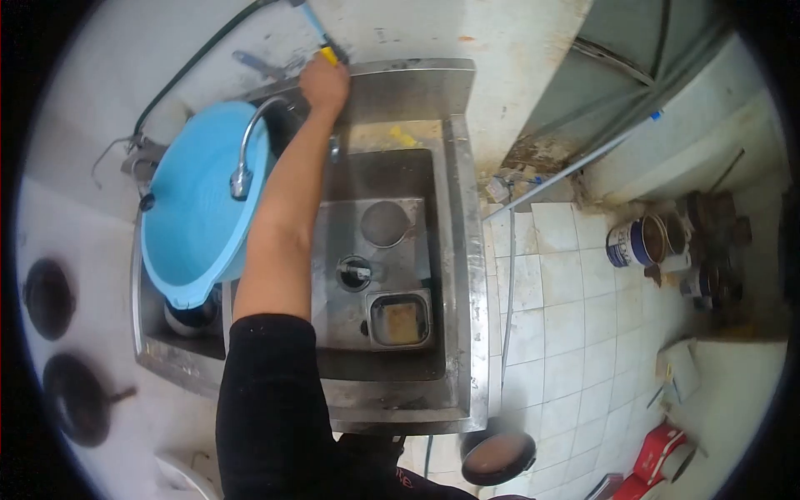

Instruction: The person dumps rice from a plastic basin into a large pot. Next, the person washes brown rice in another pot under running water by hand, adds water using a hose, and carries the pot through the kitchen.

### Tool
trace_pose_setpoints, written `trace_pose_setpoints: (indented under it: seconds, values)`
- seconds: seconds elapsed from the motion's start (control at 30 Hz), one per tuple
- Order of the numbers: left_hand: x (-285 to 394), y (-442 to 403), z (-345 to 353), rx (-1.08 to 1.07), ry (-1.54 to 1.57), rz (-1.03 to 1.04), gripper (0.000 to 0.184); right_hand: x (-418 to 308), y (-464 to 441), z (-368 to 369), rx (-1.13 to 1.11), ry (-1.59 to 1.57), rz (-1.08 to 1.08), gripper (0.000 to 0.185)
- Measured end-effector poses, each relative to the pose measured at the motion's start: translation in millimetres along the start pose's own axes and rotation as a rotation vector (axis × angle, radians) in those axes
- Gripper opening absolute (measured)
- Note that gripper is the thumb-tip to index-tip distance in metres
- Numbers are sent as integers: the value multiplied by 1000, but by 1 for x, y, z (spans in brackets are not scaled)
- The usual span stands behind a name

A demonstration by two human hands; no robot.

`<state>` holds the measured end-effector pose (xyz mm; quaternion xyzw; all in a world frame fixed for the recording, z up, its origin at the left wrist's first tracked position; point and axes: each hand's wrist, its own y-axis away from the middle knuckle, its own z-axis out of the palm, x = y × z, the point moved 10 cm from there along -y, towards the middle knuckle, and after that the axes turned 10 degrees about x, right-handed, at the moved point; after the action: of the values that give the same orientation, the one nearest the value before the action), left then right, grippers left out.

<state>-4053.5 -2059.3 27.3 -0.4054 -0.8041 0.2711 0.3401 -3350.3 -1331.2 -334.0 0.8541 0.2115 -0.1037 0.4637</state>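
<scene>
My left hand (pixel 323 83) reaches up to the wall behind the sink, its fingers closed around a slim blue-and-yellow handle (pixel 328 56); the kind of tool is not clear. Under my arm lies the steel sink (pixel 333 337). In its right bowl are a round drain (pixel 354 273), a round grey disc (pixel 385 224) and a small metal container (pixel 400 319) with a yellowish sponge-like block inside. A large light-blue basin (pixel 196 200) sits tilted over the left bowl, below a curved faucet (pixel 241 179). My right hand is out of view.
Dark pans (pixel 75 400) hang or stand at the left. A pot (pixel 497 454) with brownish contents is below the sink's front edge. Paint buckets (pixel 637 242) stand on the tiled floor (pixel 575 308) at right. A long pole (pixel 575 167) leans there; a red box (pixel 662 454) is lower right.
</scene>
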Motion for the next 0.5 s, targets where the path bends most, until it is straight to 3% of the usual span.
trace_pose_setpoints:
  seconds: [0.13,0.23,0.3,0.33,0.37,0.4,0.47,0.5]
  values:
    - [28,-1,-10,-56,-200,370,19,22,6,-17,-29,22,6,24]
    - [56,8,-18,10,-307,794,18,56,18,-35,-46,20,14,23]
    - [57,9,-3,-98,-379,932,18,93,35,-48,-47,1,19,22]
    - [51,2,12,-243,-439,825,18,117,51,-51,-44,-18,19,22]
    - [57,12,-5,-90,-392,901,17,143,68,-53,-46,-39,-9,21]
    - [57,10,1,-198,-331,847,18,171,87,-50,-53,-60,-69,21]
    - [57,15,5,-101,-407,982,20,224,97,-34,-102,-95,-440,19]
    - [41,4,31,-155,-614,950,23,179,134,-53,-5,-708,-589,19]
